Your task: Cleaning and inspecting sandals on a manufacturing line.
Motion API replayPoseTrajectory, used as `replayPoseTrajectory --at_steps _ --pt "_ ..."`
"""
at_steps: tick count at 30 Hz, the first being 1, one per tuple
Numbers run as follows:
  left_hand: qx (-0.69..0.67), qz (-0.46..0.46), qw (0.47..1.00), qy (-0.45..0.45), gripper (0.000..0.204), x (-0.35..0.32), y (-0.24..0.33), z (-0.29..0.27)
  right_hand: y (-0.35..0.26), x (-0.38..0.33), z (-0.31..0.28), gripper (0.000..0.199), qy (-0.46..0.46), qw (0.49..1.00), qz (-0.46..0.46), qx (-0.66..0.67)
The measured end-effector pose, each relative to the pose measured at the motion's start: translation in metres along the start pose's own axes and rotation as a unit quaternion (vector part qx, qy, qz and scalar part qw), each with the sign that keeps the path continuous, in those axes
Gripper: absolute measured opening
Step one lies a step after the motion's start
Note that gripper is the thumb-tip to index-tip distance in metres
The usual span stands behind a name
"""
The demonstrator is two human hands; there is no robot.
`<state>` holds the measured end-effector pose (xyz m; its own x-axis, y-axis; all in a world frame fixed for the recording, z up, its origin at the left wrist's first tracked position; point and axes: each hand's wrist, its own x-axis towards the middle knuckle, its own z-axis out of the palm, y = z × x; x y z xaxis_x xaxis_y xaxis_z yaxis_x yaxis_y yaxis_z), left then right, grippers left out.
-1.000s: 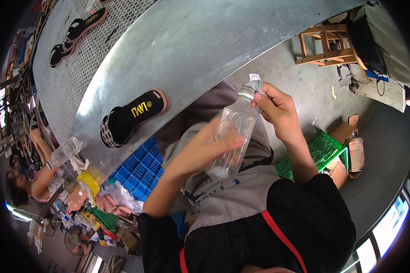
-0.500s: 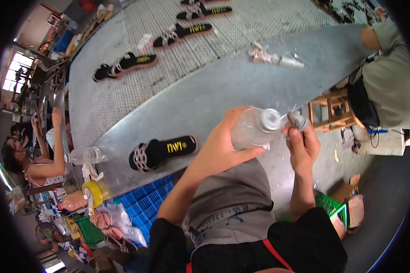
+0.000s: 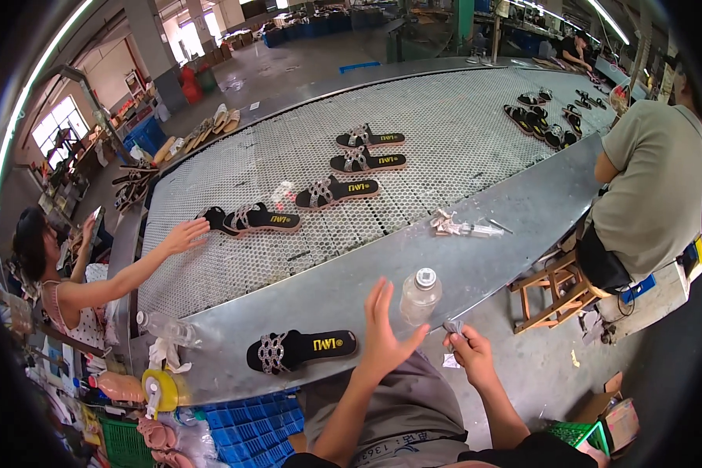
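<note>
A clear plastic bottle (image 3: 420, 299) with a pale cap stands upright near the front edge of the metal table (image 3: 234, 320). My left hand (image 3: 387, 337) is just left of it, fingers spread and holding nothing. Between the fingertips of my right hand (image 3: 473, 355) is a small grey wad of cloth (image 3: 454, 328); a thin pale sliver sticks out beside it, too fine to make out. To the left of my left hand lies a black slide sandal (image 3: 300, 351) with a silver woven strap and yellow print on its insole.
Several similar sandals (image 3: 338, 192) rest on a mesh conveyor (image 3: 234, 179) beyond the table strip. A syringe-like tube (image 3: 480, 230) lies by crumpled paper. At left, a person's arm (image 3: 144, 261) reaches over the mesh; another person (image 3: 651, 187) sits at right. Blue crates (image 3: 253, 425) are below.
The bottle has left my left hand and now stands on the table; that hand has opened. My view has tilted up. The left co-worker's arm now stretches toward the sandals.
</note>
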<state>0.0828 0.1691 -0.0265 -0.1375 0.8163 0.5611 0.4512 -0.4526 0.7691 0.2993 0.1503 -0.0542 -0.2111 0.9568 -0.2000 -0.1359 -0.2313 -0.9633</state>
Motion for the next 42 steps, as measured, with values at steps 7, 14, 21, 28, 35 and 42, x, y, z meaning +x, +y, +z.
replayPoseTrajectory --at_steps 7,14,21,28,35,42 --pt "-0.55 0.173 0.735 -0.357 0.08 0.01 0.175 -0.016 0.034 -0.001 0.006 0.013 0.002 0.999 0.038 0.018" --pt "-0.723 0.038 0.599 -0.342 0.078 -0.003 0.243 -0.039 0.01 -0.04 0.023 0.019 0.017 0.999 -0.01 0.033" --pt "-0.721 -0.06 0.566 -0.395 0.076 -0.044 0.27 -0.048 0.017 -0.076 0.012 0.021 0.014 0.999 -0.041 0.03" --pt "-0.733 -0.138 0.513 -0.425 0.074 -0.069 0.287 -0.049 0.032 -0.106 0.002 0.021 0.02 0.998 -0.028 0.061" --pt "-0.792 -0.226 0.404 -0.398 0.072 -0.067 0.273 -0.045 0.031 -0.097 0.01 0.017 0.068 0.996 0.017 0.047" --pt "-0.434 -0.132 0.84 -0.298 0.045 -0.065 0.161 -0.087 0.026 -0.072 0.063 0.012 -0.001 0.99 0.143 0.016"
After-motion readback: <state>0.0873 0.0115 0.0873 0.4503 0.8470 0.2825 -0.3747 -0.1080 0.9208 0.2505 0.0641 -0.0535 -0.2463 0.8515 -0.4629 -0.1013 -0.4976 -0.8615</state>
